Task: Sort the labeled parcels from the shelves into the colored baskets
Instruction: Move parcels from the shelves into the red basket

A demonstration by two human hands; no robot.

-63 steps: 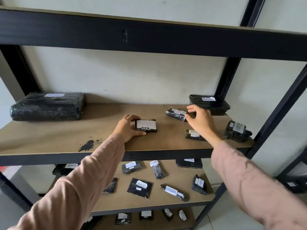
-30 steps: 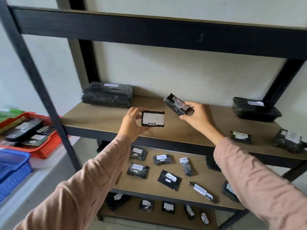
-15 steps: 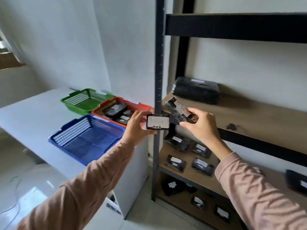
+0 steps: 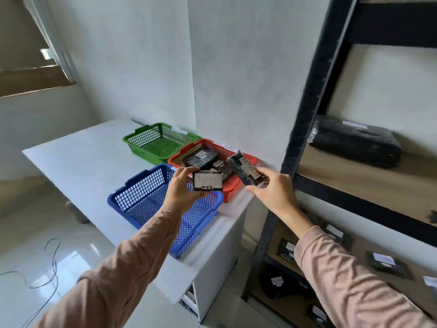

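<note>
My left hand holds a small flat black parcel with a white label, above the blue basket. My right hand grips a longer black parcel labelled RETURN, held over the near right corner of the red basket. The red basket contains several black parcels. The green basket behind it and the blue basket look empty. All baskets stand on a white table.
A black metal shelf unit rises on the right. A large black wrapped parcel lies on its upper wooden shelf, and several small labelled parcels lie on lower shelves. Cables trail on the floor at the left.
Both hands took a parcel off the shelf and carried them left. The view swung from the shelves to the table, and the parcels now hang over the baskets.
</note>
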